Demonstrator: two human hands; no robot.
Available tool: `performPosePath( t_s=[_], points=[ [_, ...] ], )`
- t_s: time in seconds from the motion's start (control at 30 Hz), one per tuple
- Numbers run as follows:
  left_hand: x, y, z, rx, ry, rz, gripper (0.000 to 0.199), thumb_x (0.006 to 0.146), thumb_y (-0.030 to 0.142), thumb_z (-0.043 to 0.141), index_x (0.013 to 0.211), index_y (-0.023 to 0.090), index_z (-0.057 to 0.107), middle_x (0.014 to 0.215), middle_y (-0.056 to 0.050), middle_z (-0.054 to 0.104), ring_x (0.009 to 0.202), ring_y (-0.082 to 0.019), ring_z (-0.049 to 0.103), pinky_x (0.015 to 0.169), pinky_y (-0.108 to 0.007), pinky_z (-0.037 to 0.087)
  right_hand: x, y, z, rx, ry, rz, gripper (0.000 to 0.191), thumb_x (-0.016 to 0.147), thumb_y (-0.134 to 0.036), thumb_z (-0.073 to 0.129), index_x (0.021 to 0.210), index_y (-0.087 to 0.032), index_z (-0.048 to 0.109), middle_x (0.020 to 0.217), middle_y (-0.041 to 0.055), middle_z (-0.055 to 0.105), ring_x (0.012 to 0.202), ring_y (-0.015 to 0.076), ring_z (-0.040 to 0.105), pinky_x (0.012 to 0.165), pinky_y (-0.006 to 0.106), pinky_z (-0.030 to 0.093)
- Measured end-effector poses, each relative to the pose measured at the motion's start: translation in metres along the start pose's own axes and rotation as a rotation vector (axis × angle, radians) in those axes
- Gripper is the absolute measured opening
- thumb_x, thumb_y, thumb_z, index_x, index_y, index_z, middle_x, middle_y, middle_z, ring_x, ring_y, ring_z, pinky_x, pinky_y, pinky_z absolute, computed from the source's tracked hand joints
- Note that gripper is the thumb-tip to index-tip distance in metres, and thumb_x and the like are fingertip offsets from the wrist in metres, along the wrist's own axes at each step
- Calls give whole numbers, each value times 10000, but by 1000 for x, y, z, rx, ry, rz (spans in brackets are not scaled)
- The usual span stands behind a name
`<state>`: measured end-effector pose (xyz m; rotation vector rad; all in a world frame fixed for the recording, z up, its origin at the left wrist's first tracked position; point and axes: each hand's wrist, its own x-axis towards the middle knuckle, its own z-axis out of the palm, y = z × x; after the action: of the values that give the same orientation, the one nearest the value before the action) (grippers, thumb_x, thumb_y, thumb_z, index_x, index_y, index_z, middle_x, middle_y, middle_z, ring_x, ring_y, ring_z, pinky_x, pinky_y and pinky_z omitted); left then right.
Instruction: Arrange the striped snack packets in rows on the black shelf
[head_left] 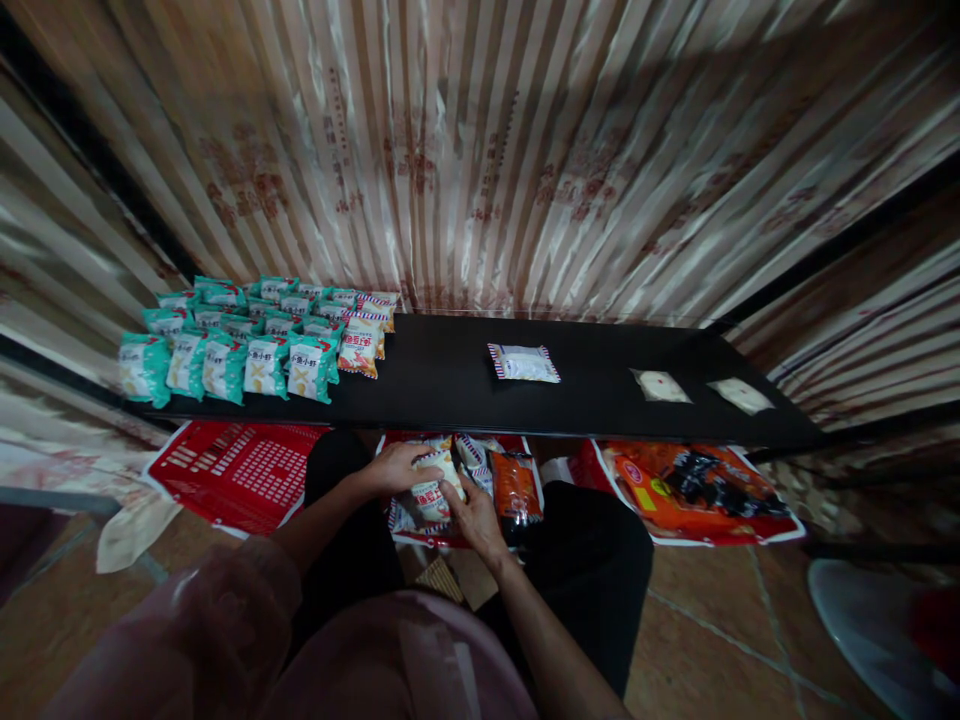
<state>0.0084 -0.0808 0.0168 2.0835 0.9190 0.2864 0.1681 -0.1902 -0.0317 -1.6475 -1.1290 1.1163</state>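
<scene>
Low over the middle red basket (450,541), my left hand (399,470) and my right hand (478,515) hold a white snack packet (431,500) with red lettering. My left fingers rest along its upper edge, and my right thumb and fingers grip its right side. Beneath and beside it lie more striped packets (474,453) and an orange packet (517,490) in the basket. Above, on the black shelf (442,370), a few white and orange packets (360,345) stand against rows of teal packets (266,365).
A white striped packet (523,363) lies flat mid-shelf, with two pale flat packets (660,386) farther right. A red basket (232,475) sits at left below the shelf; another basket (611,475) with orange packages is at right. A striped curtain (480,150) hangs behind.
</scene>
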Motion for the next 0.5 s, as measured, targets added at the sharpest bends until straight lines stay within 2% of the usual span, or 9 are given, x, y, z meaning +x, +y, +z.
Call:
performPosePath(
  t_s=[0.23, 0.4, 0.5],
  points=[
    [-1, -12, 5, -377, 63, -55, 461, 703, 431, 664, 1068, 149, 643, 1044, -77, 684, 930, -218, 632, 794, -286, 484, 3, -4, 4, 279, 28, 83, 534, 726, -595, 586, 1019, -155, 661, 828, 58, 720, 777, 239, 654, 734, 348, 518],
    [-1, -16, 17, -780, 138, -190, 567, 642, 411, 744, 1105, 120, 590, 983, -103, 692, 859, -203, 654, 787, -326, 507, 5, -10, 3, 323, 90, 122, 575, 687, -634, 601, 980, -145, 676, 785, 60, 721, 741, 240, 658, 687, 325, 520],
    [0, -14, 25, -882, 227, -269, 564, 643, 421, 756, 1094, 134, 574, 931, -81, 701, 846, -192, 663, 805, -331, 506, 6, -9, 5, 322, 108, 141, 605, 678, -668, 578, 962, -145, 682, 770, 57, 720, 736, 238, 662, 682, 321, 520]
  ],
)
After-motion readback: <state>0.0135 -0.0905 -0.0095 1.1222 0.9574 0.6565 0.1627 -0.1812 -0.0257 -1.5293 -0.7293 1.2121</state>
